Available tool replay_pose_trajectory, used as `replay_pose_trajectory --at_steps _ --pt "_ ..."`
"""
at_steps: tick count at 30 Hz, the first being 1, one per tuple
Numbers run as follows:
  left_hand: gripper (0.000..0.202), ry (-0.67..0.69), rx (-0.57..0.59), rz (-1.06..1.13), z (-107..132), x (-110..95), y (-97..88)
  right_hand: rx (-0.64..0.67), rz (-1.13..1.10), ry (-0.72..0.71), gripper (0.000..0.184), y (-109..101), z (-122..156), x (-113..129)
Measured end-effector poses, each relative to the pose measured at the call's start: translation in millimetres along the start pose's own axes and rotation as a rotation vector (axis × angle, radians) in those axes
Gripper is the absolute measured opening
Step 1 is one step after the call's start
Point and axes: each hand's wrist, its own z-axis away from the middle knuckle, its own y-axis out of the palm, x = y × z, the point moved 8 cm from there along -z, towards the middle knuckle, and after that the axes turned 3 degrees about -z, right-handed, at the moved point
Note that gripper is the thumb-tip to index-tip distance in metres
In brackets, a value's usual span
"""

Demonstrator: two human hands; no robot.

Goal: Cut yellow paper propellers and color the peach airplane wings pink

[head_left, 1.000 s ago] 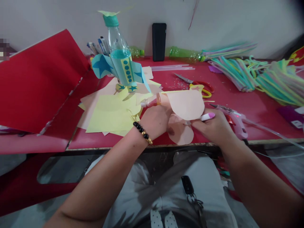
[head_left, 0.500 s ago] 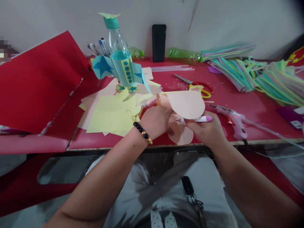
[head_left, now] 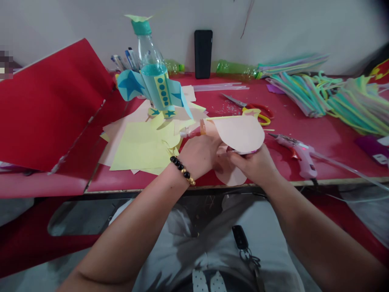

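Lying on its side near the table's front is a small clear bottle (head_left: 194, 130) with pink paper around it, rounded paper wings attached. The upper pale pink paper wing (head_left: 241, 134) stands out toward my right hand; the lower wing (head_left: 232, 177) lies below. My left hand (head_left: 200, 152), wearing a beaded bracelet, is closed around the bottle's body, its fingertips hidden. My right hand (head_left: 255, 164) is closed beside the upper wing on a marker (head_left: 251, 152), of which only a purplish sliver shows under the wing's edge.
A decorated blue bottle rocket (head_left: 158, 87) stands behind yellow paper sheets (head_left: 139, 146). Scissors (head_left: 247, 108) lie beyond the wing. A pink glue gun (head_left: 299, 154) with a cord is at right, before pipe cleaners (head_left: 304, 93). A black phone (head_left: 203, 54) leans on the wall.
My right hand has shifted slightly left and turned, so the marker that showed below the wing is now mostly hidden. The left hand keeps its place on the bottle.
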Motion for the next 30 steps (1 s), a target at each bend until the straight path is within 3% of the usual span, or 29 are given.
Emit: replay_pose_trajectory --at_steps 4,7,14,30 --pt "0.056 0.017 -0.004 0.038 0 1 2.9 -0.035 0.019 0.08 0.02 -12 -2 -12" --pt "0.064 0.046 -0.039 0.085 -1 0 2.7 -0.019 0.123 0.06 0.014 -21 -6 -14" --pt "0.062 0.033 -0.005 0.0 -2 2 8.4 0.035 0.261 0.004 0.02 -34 -11 -15" --pt "0.065 0.04 -0.013 0.004 -2 2 7.0 0.021 0.358 -0.012 0.018 -36 -13 -9"
